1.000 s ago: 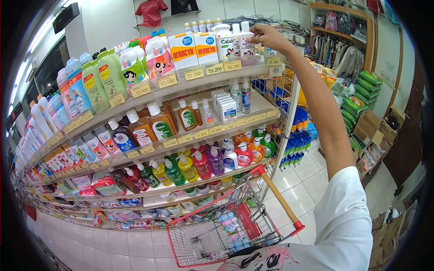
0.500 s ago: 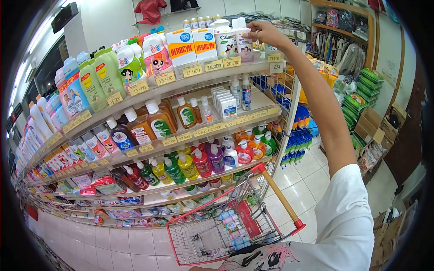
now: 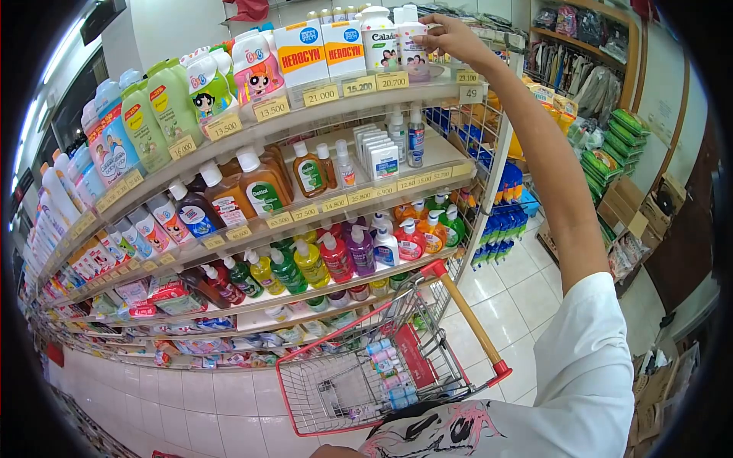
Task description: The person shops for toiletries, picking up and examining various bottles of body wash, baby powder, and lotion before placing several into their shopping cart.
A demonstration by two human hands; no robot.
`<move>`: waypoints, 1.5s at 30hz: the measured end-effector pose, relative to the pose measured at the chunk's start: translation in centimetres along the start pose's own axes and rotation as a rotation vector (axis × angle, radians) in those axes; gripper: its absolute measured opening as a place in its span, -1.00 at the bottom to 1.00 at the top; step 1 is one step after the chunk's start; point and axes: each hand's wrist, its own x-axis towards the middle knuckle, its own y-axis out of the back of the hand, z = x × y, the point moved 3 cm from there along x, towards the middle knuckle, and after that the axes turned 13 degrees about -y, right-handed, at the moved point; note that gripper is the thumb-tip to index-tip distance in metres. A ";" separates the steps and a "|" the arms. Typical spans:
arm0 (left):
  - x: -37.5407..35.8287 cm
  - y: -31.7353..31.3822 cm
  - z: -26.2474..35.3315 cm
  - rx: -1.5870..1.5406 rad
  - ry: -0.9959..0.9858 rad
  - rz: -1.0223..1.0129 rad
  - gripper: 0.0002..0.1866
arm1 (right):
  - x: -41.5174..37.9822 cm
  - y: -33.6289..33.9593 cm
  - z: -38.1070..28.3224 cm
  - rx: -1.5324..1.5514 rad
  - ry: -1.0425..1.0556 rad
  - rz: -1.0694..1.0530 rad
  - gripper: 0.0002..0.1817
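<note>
My right hand (image 3: 452, 40) reaches up to the right end of the top shelf (image 3: 336, 104). Its fingers are closed on the side of a white bottle (image 3: 413, 55) with a pinkish-purple lower part and small pictures of people. The bottle stands upright at the shelf front, beside a white Caladine container (image 3: 379, 44). To the left are two Herocyn boxes (image 3: 302, 55). Only a sliver of skin from my left hand or arm (image 3: 336, 453) shows at the bottom edge, with its fingers hidden.
A wire shopping cart (image 3: 305, 382) with a red rim holds several small bottles (image 3: 391, 375). Lower shelves carry Dettol bottles (image 3: 263, 187) and coloured pump bottles (image 3: 334, 256). Green packs (image 3: 615, 149) and cardboard boxes (image 3: 624, 202) are stacked at the right.
The view has shifted slightly, so the upper shelf and my right hand appear higher in the picture. My right hand keeps its hold on the white bottle.
</note>
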 end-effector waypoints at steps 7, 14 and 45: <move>-4.0 3.9 -1.0 -0.486 0.358 -0.002 -0.83 | -1.1 0.0 -1.3 0.073 -0.109 0.038 -0.40; -23.9 8.9 6.2 0.934 1.373 0.844 -0.94 | -11.3 -0.2 -0.8 -0.349 0.319 0.538 -0.60; -70.5 -0.1 23.4 0.357 2.738 -0.693 -0.66 | -59.8 -18.2 19.2 -0.274 -0.861 0.037 -0.62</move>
